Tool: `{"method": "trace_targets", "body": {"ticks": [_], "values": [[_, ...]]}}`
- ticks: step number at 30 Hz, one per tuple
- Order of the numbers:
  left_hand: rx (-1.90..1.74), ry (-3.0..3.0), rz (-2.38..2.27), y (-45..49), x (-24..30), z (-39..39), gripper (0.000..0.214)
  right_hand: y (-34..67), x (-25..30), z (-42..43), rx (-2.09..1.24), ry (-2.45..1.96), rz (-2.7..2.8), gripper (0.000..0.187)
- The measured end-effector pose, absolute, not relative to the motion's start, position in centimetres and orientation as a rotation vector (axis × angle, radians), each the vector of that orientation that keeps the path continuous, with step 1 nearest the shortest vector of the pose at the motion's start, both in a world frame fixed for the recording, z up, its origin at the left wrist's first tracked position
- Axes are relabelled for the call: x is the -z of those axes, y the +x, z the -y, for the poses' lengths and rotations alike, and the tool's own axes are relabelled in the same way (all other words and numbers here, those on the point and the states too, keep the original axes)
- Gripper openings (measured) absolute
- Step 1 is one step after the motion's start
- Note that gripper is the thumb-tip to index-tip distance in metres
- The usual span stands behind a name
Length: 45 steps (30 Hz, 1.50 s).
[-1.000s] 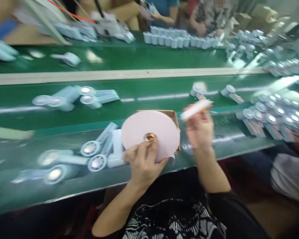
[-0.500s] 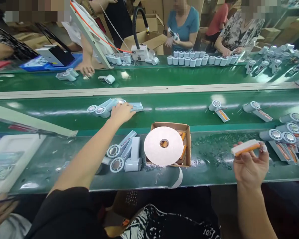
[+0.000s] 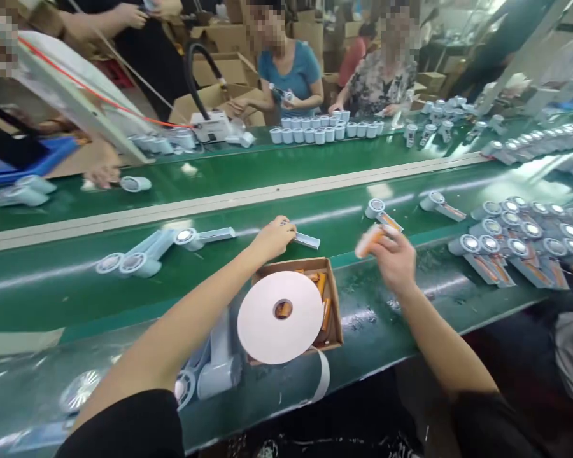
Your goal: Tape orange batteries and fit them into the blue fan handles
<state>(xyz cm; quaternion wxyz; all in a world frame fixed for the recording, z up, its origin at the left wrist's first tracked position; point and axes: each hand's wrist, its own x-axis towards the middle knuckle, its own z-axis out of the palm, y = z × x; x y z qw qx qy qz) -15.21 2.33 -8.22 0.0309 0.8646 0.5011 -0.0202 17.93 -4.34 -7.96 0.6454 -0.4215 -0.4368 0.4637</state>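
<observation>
My left hand (image 3: pixel 275 238) is over the green belt, fingers wrapped round a light-blue handheld fan housing (image 3: pixel 307 240); the open tray-like handle sticks out to the right and the round head is mostly hidden. In my right hand (image 3: pixel 395 259) is an orange battery (image 3: pixel 370 240) with a white strip on it, slightly blurred and pinched in the fingertips. Below the hands, a white tape roll (image 3: pixel 260 318) lies on a cardboard box (image 3: pixel 335 299) containing several orange batteries (image 3: pixel 325 315). A fan with an orange battery in its handle (image 3: pixel 375 208) lies just beyond my right hand.
Several empty-handled fan housings (image 3: pixel 141 262) lie on the belt at left, with others (image 3: pixel 219 375) near my left forearm. Many fans (image 3: pixel 487 245) crowd the right side. A pale divider (image 3: pixel 219 200) runs between belts. Co-workers sit opposite, behind rows of fan heads (image 3: pixel 310 135).
The view has turned right. My left hand has lifted a fan housing away from the group and moved right. My right hand has brought the battery inward, closer to the left.
</observation>
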Motion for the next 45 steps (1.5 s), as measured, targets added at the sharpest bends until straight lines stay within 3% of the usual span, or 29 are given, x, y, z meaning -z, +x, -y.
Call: {"method": "trace_targets", "body": {"ticks": [3, 9, 14, 24, 30, 36, 41, 43, 45], "values": [[0.106, 2.637, -1.395, -12.0, 8.5, -3.8, 0.032, 13.6, 8.2, -1.0, -1.193, -0.989, 1.273, 0.058], [0.204, 2.535, -1.384, -10.9, 7.7, -5.6, 0.013, 11.3, 11.0, -4.0, -1.19, -1.011, 1.603, 0.041], [0.199, 2.485, -1.454, -10.0, 7.2, -5.9, 0.019, 12.3, 12.4, -3.5, -1.092, -1.042, 1.773, 0.039], [0.142, 2.394, -1.575, -8.2, 8.0, -6.1, 0.031, 12.0, 8.8, -2.6, -0.355, -1.449, 2.734, 0.036], [0.052, 2.335, -1.606, -6.7, 6.5, -5.7, 0.032, 9.3, 7.3, -3.0, -0.218, -1.509, 2.966, 0.044], [-0.29, 2.526, -1.368, -10.8, 1.9, 6.3, 0.053, 10.3, 7.1, -4.2, -0.222, -1.531, 2.884, 0.038], [-0.12, 2.647, -1.342, -16.5, 2.8, 19.3, 0.077, 13.0, 7.4, -0.7, -0.262, -1.366, 2.463, 0.031], [-0.124, 2.658, -1.405, -17.4, 3.9, 21.8, 0.08, 13.8, 7.0, 2.6, -0.461, -1.266, 2.224, 0.031], [-0.232, 2.654, -1.46, -17.5, 4.6, 22.9, 0.081, 14.3, 6.4, 6.4, -0.877, -1.125, 2.071, 0.039]]}}
